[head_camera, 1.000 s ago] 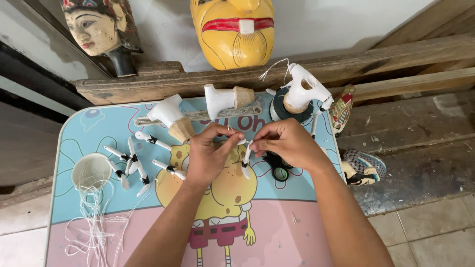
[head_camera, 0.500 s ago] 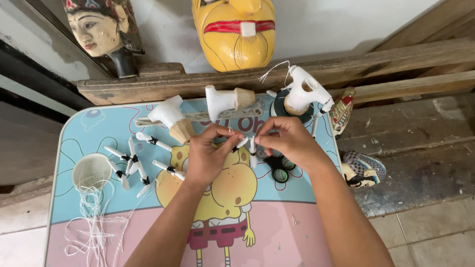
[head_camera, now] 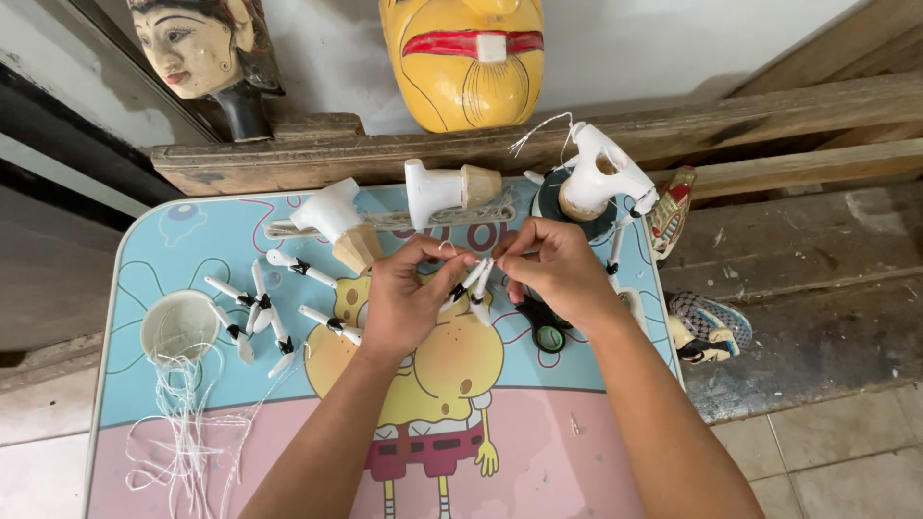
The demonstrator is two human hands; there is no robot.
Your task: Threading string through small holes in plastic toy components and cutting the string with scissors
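Your left hand (head_camera: 409, 298), right hand (head_camera: 558, 274): bare, no gloves, rings or watch; forearms bare, no sleeves in view

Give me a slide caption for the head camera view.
Left hand and right hand hold small white jointed stick pieces over a cartoon-printed table, carved white parts nearby.

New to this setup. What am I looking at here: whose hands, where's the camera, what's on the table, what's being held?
One view only: a camera worn on a person's head, looking down at their own bare hands. The left hand and right hand meet over a small cartoon-printed table, pinching small white sticks joined with black binding. More such jointed white pieces lie to the left, beside a white cup trailing loose white string. Black-handled scissors lie under the right hand. Unpainted white puppet parts sit at the back, below a yellow wooden mask.
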